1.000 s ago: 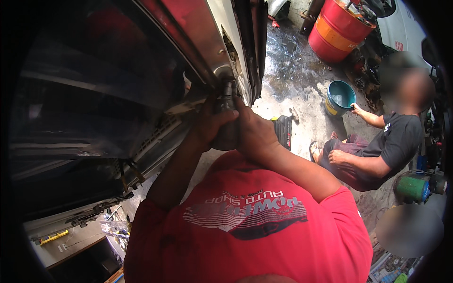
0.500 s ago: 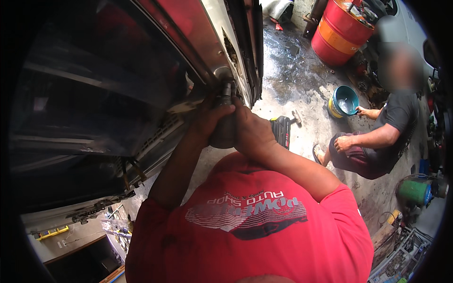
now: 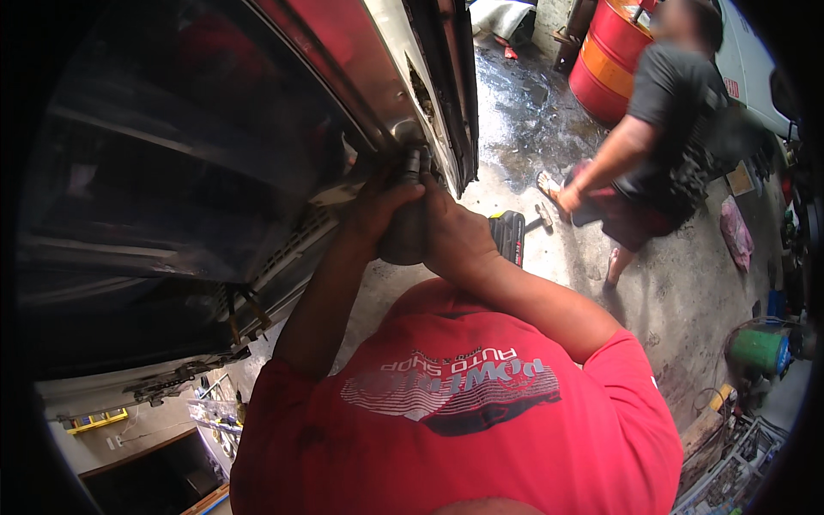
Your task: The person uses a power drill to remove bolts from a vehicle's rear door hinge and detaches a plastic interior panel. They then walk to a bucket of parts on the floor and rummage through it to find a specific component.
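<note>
Both my hands are closed around a dark impact wrench (image 3: 402, 233), a thick cylinder with a silvery nose. My left hand (image 3: 384, 209) wraps its left side, thumb along the body. My right hand (image 3: 459, 238) grips it from the right. The nose points up into the lower corner of a dark vehicle panel (image 3: 390, 103), beside a pale torn strip (image 3: 418, 81); its tip is hidden in shadow. Beyond my right wrist shows a black block with yellow edging (image 3: 508, 236), like a battery. I cannot tell whether it joins the wrench.
A hammer (image 3: 542, 217) lies on the concrete floor (image 3: 558, 266). At right a person in dark clothes (image 3: 665, 129) is walking past a red and orange drum (image 3: 605, 69). A wet patch (image 3: 532, 103) darkens the floor. A green tank (image 3: 757, 350) stands far right.
The other person has risen from a crouch and moved toward the drum; the blue bucket they held is out of sight. My hands and the wrench have barely shifted.
</note>
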Action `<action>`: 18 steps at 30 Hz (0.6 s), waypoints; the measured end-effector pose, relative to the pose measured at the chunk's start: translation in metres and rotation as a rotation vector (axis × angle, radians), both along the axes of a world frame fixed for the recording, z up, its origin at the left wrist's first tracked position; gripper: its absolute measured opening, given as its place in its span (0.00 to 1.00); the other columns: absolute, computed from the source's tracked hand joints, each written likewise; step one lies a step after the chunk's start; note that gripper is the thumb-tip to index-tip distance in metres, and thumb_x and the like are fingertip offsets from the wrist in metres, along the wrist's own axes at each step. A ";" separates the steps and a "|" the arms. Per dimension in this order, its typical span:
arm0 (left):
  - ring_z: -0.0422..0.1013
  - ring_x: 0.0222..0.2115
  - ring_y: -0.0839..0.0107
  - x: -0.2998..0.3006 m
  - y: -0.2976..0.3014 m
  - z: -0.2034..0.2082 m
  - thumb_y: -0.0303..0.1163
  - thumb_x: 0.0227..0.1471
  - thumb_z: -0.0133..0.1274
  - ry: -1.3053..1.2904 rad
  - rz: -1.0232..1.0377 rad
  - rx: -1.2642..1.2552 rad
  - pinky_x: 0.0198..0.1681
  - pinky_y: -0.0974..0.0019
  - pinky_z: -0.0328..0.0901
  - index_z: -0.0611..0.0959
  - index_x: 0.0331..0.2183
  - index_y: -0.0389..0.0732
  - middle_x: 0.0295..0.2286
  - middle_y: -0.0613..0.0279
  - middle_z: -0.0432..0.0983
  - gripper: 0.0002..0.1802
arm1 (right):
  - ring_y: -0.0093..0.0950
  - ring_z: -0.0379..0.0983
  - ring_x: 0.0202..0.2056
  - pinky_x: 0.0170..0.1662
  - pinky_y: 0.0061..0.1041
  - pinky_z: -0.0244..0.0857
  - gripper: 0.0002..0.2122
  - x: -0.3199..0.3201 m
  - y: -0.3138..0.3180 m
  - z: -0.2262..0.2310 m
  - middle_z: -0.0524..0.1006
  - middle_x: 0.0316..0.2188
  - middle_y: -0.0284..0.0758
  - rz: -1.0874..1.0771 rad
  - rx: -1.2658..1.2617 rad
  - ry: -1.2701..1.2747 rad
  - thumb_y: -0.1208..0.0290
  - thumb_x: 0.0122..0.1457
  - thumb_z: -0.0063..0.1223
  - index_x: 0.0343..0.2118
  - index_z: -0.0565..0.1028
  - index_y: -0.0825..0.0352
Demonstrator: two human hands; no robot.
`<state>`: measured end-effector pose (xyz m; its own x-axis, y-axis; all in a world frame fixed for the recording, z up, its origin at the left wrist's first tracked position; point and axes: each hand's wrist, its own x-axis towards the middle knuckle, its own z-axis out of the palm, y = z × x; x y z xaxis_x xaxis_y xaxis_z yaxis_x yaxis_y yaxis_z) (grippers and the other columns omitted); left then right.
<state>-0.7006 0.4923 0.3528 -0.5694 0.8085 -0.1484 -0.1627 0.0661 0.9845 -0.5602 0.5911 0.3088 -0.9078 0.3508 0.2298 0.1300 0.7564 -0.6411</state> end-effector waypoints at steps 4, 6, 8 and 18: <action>0.69 0.56 0.62 -0.001 0.001 -0.005 0.33 0.49 0.63 0.060 0.018 -0.014 0.60 0.60 0.64 0.67 0.67 0.39 0.57 0.55 0.71 0.44 | 0.48 0.81 0.39 0.40 0.45 0.76 0.41 0.002 0.001 0.001 0.76 0.43 0.50 -0.003 0.022 0.016 0.74 0.52 0.58 0.69 0.53 0.76; 0.69 0.56 0.63 -0.002 0.001 -0.006 0.33 0.50 0.63 0.105 0.019 -0.020 0.60 0.60 0.64 0.67 0.66 0.39 0.56 0.54 0.71 0.44 | 0.48 0.81 0.39 0.40 0.44 0.76 0.41 0.002 0.001 0.001 0.75 0.43 0.50 -0.006 0.017 0.005 0.74 0.51 0.58 0.69 0.53 0.76; 0.71 0.54 0.64 -0.001 0.000 -0.010 0.34 0.50 0.63 0.054 0.037 -0.022 0.57 0.60 0.66 0.70 0.64 0.39 0.54 0.55 0.72 0.41 | 0.47 0.81 0.39 0.40 0.44 0.76 0.42 0.003 0.001 0.001 0.75 0.43 0.50 -0.006 0.011 0.000 0.74 0.51 0.58 0.69 0.53 0.76; 0.73 0.48 0.66 0.003 -0.001 0.007 0.33 0.50 0.62 -0.076 0.003 -0.016 0.51 0.62 0.70 0.75 0.58 0.37 0.48 0.57 0.75 0.33 | 0.48 0.81 0.42 0.42 0.45 0.75 0.44 0.003 0.000 0.006 0.75 0.45 0.50 0.005 -0.042 -0.058 0.73 0.49 0.60 0.70 0.51 0.75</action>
